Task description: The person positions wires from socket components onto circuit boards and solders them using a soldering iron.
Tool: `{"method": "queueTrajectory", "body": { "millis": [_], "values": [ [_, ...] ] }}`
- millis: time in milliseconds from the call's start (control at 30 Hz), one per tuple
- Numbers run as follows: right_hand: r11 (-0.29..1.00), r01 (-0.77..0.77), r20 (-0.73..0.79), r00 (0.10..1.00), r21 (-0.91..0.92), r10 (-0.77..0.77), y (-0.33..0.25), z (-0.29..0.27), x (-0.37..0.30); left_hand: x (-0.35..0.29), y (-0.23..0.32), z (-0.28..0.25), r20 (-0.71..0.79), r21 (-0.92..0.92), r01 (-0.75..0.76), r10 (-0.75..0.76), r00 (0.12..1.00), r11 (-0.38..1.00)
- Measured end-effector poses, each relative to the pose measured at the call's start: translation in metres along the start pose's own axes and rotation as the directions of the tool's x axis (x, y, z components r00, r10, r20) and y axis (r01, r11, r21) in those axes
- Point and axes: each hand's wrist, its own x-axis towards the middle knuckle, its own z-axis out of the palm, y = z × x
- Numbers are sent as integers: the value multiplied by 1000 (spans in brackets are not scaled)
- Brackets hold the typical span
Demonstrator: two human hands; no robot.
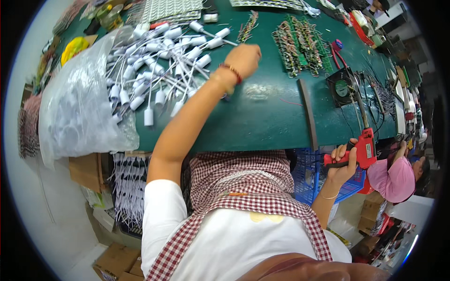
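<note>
My left hand (243, 61) reaches far over the green bench, a red bead bracelet on its wrist. Its fingers are curled in, and what they hold, if anything, is hidden. Just left of it lies a heap of white cylinders with white leads (159, 70); one lead ends close to the knuckles. A small strip of wired circuit boards (248, 26) sits just beyond the hand. At the bench's front edge my right hand (344, 161) grips a red and black soldering gun (366, 149), its long metal barrel pointing away across the bench.
A clear plastic bag (79, 103) stands at the bench's left edge. Wired green circuit boards (302, 44) lie at the back, near a dark bar (307, 112) and a small black fan (341, 87). Below is a blue crate (307, 173); a person in pink (396, 180) is at right.
</note>
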Motion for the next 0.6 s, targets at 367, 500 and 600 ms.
{"method": "queueTrajectory", "body": {
  "millis": [367, 500, 600],
  "values": [
    [999, -7, -129, 992, 40, 12, -5, -47, -9, 160, -89, 43, -20, 403, 596, -644, 765, 695],
    [998, 1, -125, 992, 61, 7, -6, -40, 9, 158, -74, 37, 159, 391, 533, -625, 764, 750],
    [996, 15, -130, 992, 83, -5, -10, -28, 15, 128, -34, 18, 447, -162, 580, -465, 764, 798]
  ]
}}
